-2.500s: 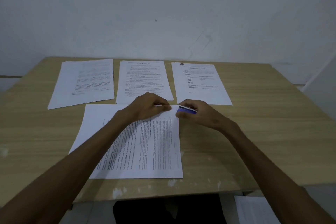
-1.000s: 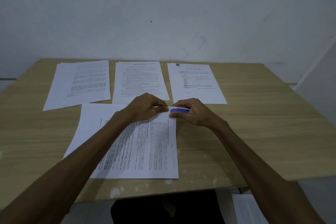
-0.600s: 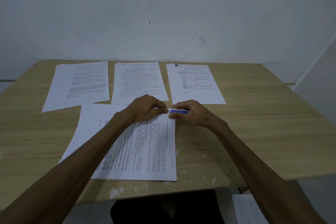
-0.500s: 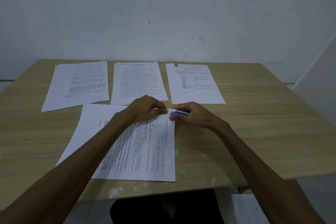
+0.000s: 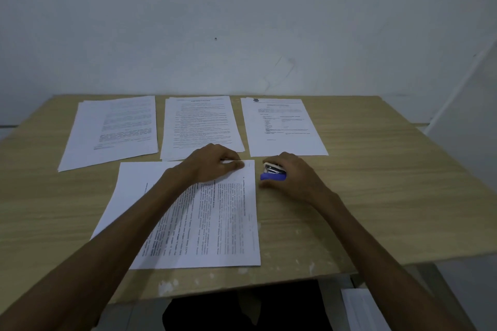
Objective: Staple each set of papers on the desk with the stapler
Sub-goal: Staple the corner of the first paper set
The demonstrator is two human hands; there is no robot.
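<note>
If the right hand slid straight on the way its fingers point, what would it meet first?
The right hand, gripping the stapler, points left toward the near paper set. It would likely meet that set's right edge first, just short of the left hand.

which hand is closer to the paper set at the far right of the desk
Right. The right hand, gripping the stapler, sits just below the far right paper set, near its front edge. The left hand rests on the near paper set, further left.
</note>
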